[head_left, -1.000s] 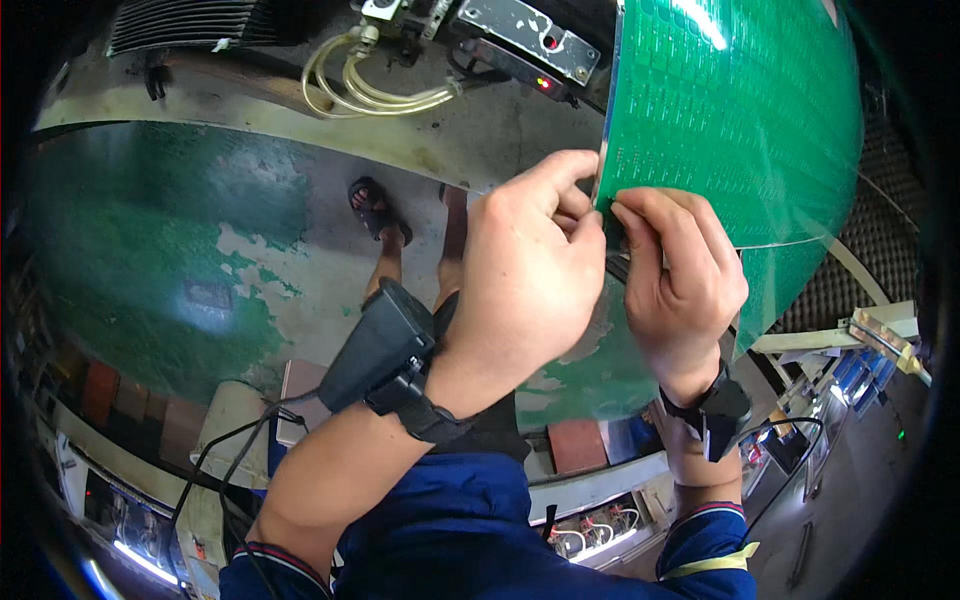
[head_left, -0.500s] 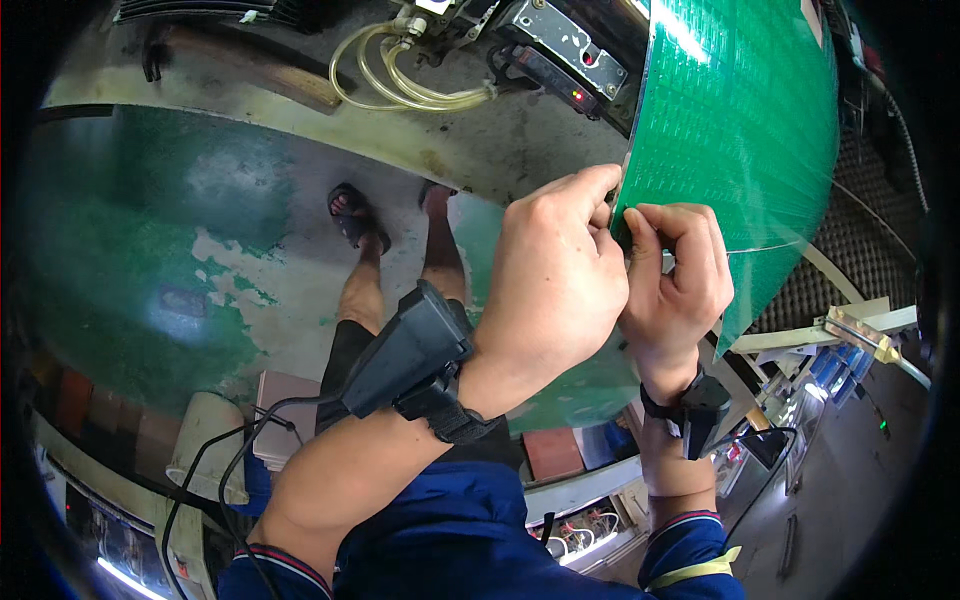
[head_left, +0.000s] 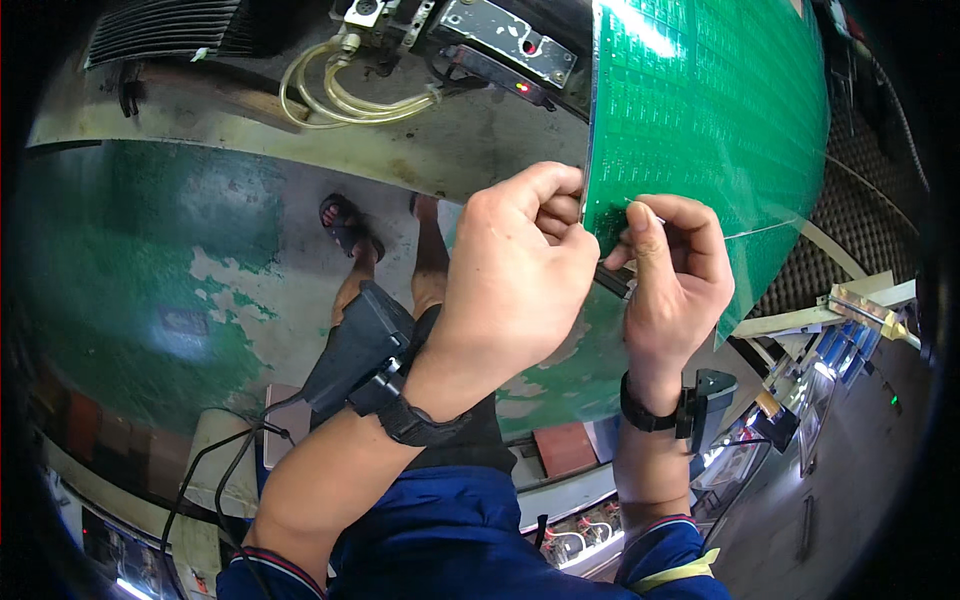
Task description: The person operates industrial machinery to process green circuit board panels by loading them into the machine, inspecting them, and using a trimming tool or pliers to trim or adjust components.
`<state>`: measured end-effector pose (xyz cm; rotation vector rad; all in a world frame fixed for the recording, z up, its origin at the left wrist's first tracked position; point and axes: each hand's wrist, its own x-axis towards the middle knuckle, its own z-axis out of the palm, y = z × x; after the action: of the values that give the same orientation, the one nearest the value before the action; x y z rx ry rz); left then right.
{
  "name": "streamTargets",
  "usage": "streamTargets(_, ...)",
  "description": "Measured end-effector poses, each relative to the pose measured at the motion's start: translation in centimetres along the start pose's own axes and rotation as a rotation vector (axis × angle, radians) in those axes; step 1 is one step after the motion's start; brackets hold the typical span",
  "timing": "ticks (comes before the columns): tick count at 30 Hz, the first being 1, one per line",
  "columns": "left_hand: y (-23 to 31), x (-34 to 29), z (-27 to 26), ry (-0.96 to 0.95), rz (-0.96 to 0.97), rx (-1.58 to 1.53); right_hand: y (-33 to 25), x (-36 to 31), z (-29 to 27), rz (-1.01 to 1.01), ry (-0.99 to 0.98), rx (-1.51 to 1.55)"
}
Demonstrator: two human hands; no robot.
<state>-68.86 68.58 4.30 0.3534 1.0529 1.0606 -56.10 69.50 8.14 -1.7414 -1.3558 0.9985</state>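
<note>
A large green circuit-board panel [head_left: 700, 110], glossy and patterned with rows of small marks, stands at the upper right. My left hand [head_left: 525, 265] is closed at its lower left corner, the fingers curled against the edge. Just right of that corner, my right hand [head_left: 680, 275] is pinched, thumb against forefinger, in front of the panel face. A thin pale sliver shows at the fingertips; what it is cannot be made out. Clear film [head_left: 750, 265] seems to lie over the panel's lower right part, its edge showing as a fine line.
At the top, a machine bed carries clear hoses [head_left: 370, 105] and a metal bracket [head_left: 510, 40] beside a lit sensor [head_left: 520, 88]. Dark bumpy matting [head_left: 860, 230] lies right of the panel. Black devices [head_left: 360, 350] are strapped to both wrists, with cables trailing. A person's sandalled foot [head_left: 345, 222] is on the floor.
The panel and both hands sit further left in view. My right fingers have drawn away from the corner, leaving a gap between the hands, and a pale sliver now shows at the right fingertips.
</note>
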Motion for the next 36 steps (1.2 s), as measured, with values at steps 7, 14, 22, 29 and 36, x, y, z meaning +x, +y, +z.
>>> streamTargets(7, 0.2, 0.5, -0.2, -0.050, -0.033, 0.076, 0.0, -0.2, 0.0, -0.021, 0.017, 0.095)
streamTargets(14, -0.1, 0.6, 0.4, 0.010, 0.006, 0.165, -0.1, -0.1, -1.8, 0.198, -0.032, 0.525)
streamTargets(22, 2.2, 1.0, 0.4, -0.033, 0.044, 0.306, -1.4, -0.9, -3.7, 0.321, -0.037, 0.814)
streamTargets(29, 2.3, 0.1, 1.2, -0.028, -0.015, 0.231, -3.7, -2.8, -5.7, 0.338, -0.002, 0.867)
streamTargets(36, 3.0, -1.6, 0.6, 0.053, -0.128, 0.334, -6.3, -5.3, -8.2, 0.308, 0.024, 0.907)
